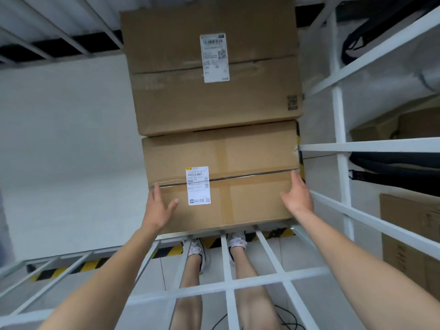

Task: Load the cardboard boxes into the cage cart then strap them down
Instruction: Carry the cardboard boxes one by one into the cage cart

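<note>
the left hand (pixel 159 207) and right hand (pixel 297 195) press flat, fingers straight, on opposite edges of the near taped cardboard box (pixel 247 198), which sits inside the white-barred cage cart (pixel 371 146) and touches a larger box (pixel 181 101).

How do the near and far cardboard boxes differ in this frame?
Left hand and right hand press the near box at its sides; the far box is untouched. Near label sits left of centre; far label sits mid-width. Both are brown, taped cardboard.

Near box (pixel 250 198) label (pixel 198 185) print illegible, side box (pixel 409 234) cropped at right edge
</note>
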